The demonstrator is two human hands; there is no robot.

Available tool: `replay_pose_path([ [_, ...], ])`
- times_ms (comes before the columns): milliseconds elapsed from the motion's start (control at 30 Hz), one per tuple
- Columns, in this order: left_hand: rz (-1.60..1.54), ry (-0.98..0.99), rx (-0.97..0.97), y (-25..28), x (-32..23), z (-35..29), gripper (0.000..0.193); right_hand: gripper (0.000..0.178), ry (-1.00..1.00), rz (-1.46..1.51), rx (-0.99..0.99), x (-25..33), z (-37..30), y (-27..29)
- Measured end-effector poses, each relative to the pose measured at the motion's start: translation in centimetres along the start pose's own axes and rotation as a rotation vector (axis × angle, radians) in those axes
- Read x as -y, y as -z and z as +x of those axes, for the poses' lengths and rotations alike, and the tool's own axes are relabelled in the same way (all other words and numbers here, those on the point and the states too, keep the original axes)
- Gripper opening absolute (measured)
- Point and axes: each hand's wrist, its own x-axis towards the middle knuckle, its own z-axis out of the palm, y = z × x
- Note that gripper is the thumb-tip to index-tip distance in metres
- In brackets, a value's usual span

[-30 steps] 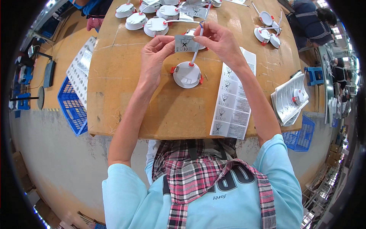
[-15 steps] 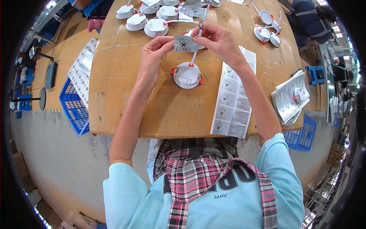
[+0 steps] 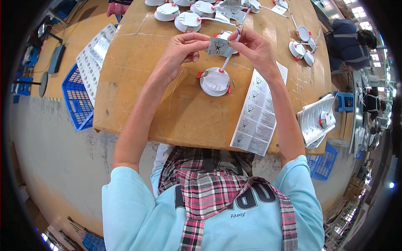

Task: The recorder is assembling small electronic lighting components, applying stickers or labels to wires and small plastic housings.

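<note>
A small silver-grey label (image 3: 219, 47) with dark printing is stretched between my two hands. My left hand (image 3: 179, 51) pinches its left edge between thumb and fingers. At the other side, my right hand (image 3: 254, 48) is closed on the white cable (image 3: 226, 62) near its bare wire end, close to the label's right edge. Whether the label sticks to the cable I cannot tell. The cable runs down to a round white downlight (image 3: 215, 82) with red-tipped spring clips, lying back up on the table. Beside my right forearm lies a sheet of labels (image 3: 251, 121).
Several more downlights (image 3: 187, 21) crowd the far table edge, others (image 3: 297, 49) lie far right. A stack of label sheets (image 3: 312, 125) with a small white fitting (image 3: 325, 119) on top sits at the right edge. Blue crates (image 3: 77, 100) stand beside the table (image 3: 184, 125).
The view has shifted, so the table appears turned slightly. My left fingers have changed their bend at the label's left edge; the label and cable stay held, and the downlight stays below them.
</note>
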Motion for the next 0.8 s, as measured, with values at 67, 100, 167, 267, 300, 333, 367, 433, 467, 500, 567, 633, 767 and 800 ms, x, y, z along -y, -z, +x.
replay_pose_path([
  [67, 0.008, 0.027, -0.014, 0.3, 0.0, -0.1, 0.019, 0.011, -0.001, 0.003, 0.008, 0.2, 0.0, -0.4],
  [100, -0.003, 0.010, -0.015, 0.3, 0.2, 0.0, 0.020, 0.010, -0.005, 0.006, -0.010, 0.4, 0.0, -0.6],
  [167, -0.015, -0.010, -0.019, 0.4, 0.3, 0.1, 0.021, 0.010, -0.007, 0.007, -0.023, 0.6, 0.1, -0.7],
  [267, -0.019, -0.030, 0.009, 0.7, 0.4, 0.3, 0.020, 0.010, 0.000, -0.016, -0.032, 0.3, 0.0, -0.7],
  [300, 0.022, -0.037, 0.034, 1.1, 0.4, 0.3, 0.019, 0.011, -0.002, -0.014, -0.025, 0.1, 0.0, -0.6],
  [333, 0.062, -0.044, 0.062, 1.1, 0.2, 0.3, 0.019, 0.013, -0.005, -0.014, -0.020, 0.2, 0.0, -0.6],
  [367, 0.060, -0.047, 0.064, 0.9, 0.2, 0.3, 0.019, 0.013, -0.005, -0.018, -0.021, 0.3, 0.0, -0.5],
  [433, 0.131, -0.116, -0.016, 0.3, 0.3, 0.0, 0.017, 0.020, -0.014, 0.001, -0.084, 0.7, -0.4, -0.9],
  [467, 0.131, -0.117, -0.013, -0.1, 0.5, -0.1, 0.017, 0.020, -0.014, -0.002, -0.087, 1.0, -0.5, -1.2],
  [500, 0.194, -0.206, -0.078, -0.4, 0.8, -0.1, 0.016, 0.024, 0.031, -0.065, -0.273, 1.4, -0.6, -1.7],
  [567, 0.254, -0.293, -0.135, -1.4, 0.5, -0.5, 0.016, 0.029, 0.072, -0.135, -0.466, 2.1, -1.4, -2.0],
  [633, 0.422, -0.293, -0.155, -2.0, -0.3, -1.1, 0.016, 0.033, 0.134, -0.438, -0.530, 3.3, -2.7, -2.4],
  [767, 0.445, -0.407, -0.151, -3.3, -0.1, -1.3, 0.016, 0.032, -0.022, -0.614, -0.368, 4.5, -3.0, -4.5],
  [800, 0.510, -0.469, -0.161, -3.4, 0.0, -1.3, 0.016, 0.028, -0.017, -0.601, -0.340, 4.5, -3.0, -4.7],
])
